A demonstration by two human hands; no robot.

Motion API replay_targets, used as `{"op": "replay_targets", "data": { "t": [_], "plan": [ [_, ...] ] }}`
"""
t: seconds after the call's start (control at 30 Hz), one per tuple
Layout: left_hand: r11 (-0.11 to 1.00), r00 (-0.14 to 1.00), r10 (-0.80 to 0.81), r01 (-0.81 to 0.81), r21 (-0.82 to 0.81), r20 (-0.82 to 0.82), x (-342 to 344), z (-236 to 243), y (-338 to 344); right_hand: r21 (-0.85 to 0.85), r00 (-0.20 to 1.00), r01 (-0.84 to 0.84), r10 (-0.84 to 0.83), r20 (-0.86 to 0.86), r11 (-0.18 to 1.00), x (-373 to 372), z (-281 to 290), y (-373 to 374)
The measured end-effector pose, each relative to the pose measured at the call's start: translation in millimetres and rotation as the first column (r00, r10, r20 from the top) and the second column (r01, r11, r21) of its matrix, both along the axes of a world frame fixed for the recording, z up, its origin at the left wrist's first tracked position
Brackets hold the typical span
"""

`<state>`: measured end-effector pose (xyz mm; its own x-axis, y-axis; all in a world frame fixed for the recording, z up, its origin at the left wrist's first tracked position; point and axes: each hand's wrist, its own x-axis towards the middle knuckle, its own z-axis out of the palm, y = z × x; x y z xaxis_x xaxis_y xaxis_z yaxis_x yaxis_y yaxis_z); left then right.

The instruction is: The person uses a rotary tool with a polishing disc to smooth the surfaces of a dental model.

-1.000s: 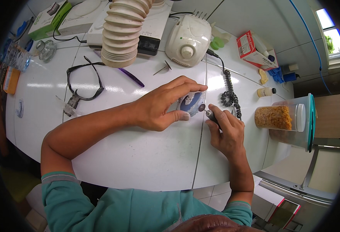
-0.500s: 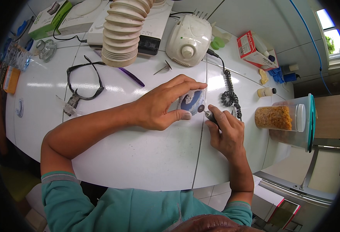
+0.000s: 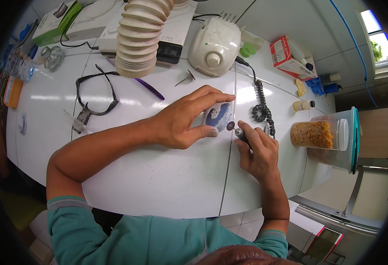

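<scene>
My left hand (image 3: 183, 118) is closed around the edges of a blue-and-white piece that looks like a dental cast (image 3: 222, 115), thumb on its near side and fingers along its far side. In my right hand (image 3: 261, 152) is a slim rotary handpiece (image 3: 241, 134), held like a pen. A small dark cutting disc (image 3: 231, 126) sits at its tip, close to the right edge of the cast; whether they touch I cannot tell. Much of the cast is hidden behind my left hand.
A white motor control unit (image 3: 215, 46) with a coiled cord (image 3: 260, 112) stands behind the hands. A ribbed suction hose (image 3: 137, 39) hangs at the back. Safety glasses (image 3: 114, 104), a purple pen (image 3: 150, 89) and a loose disc (image 3: 191, 74) lie leftward; a jar of orange-yellow pellets (image 3: 313, 134) lies right.
The disc has shifted slightly right and nearer to me, away from the cast's edge. My left hand and the cast stay almost where they were.
</scene>
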<state>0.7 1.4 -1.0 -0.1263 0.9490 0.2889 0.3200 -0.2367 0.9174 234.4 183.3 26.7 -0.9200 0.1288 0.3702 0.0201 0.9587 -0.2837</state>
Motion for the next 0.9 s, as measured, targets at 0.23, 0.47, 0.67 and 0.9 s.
{"op": "replay_targets", "data": {
  "t": [0.23,0.47,0.67,0.9],
  "plan": [
    [0.999,0.999,-0.049,0.049,0.001,0.009,-2.4,0.5,-0.7,-0.048,0.999,0.023,-0.024,-0.031,0.999,-2.5,0.1,1.2],
    [0.996,0.996,-0.083,0.083,-0.011,0.019,-2.4,2.0,-1.4,-0.045,1.0,0.022,-0.023,-0.015,0.999,-2.4,-0.2,3.6],
    [0.996,0.995,-0.091,0.091,-0.003,0.029,-2.0,2.6,-1.4,-0.044,1.0,0.022,-0.022,-0.016,0.999,-2.8,-1.3,3.7],
    [0.996,0.995,-0.092,0.092,0.006,0.03,-2.3,1.6,-1.5,-0.048,1.0,0.017,-0.018,-0.016,0.999,-2.9,-1.2,4.1]
  ]
}}
